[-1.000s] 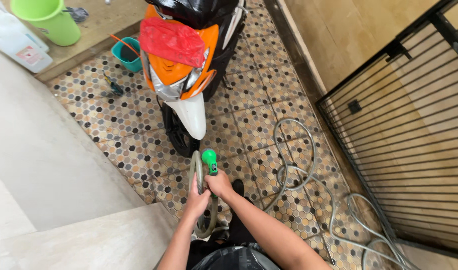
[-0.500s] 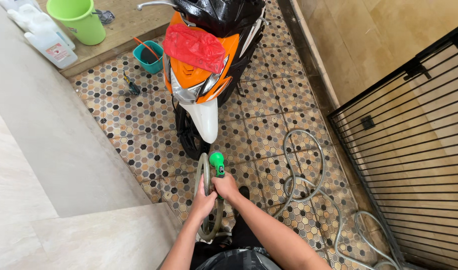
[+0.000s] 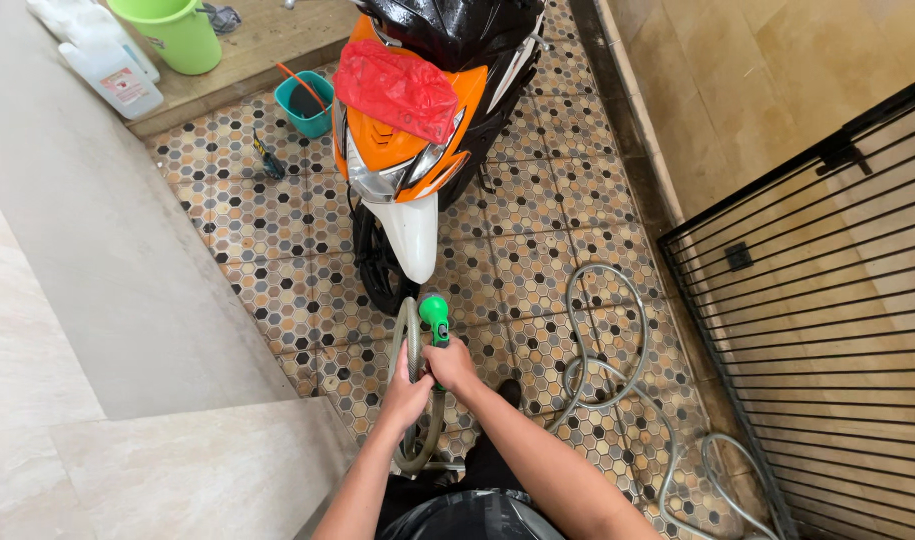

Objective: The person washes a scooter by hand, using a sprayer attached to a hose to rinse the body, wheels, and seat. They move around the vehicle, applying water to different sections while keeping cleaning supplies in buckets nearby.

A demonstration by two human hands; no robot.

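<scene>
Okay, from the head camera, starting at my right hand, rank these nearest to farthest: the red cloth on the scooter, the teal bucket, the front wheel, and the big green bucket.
1. Front wheel, straight ahead of the right hand that grips the green nozzle.
2. Red cloth, draped over the scooter's front.
3. Teal bucket, on the tiles left of the scooter; nearly as near as the cloth, so that order is loose.
4. Green bucket, far left on the raised ledge.
</scene>
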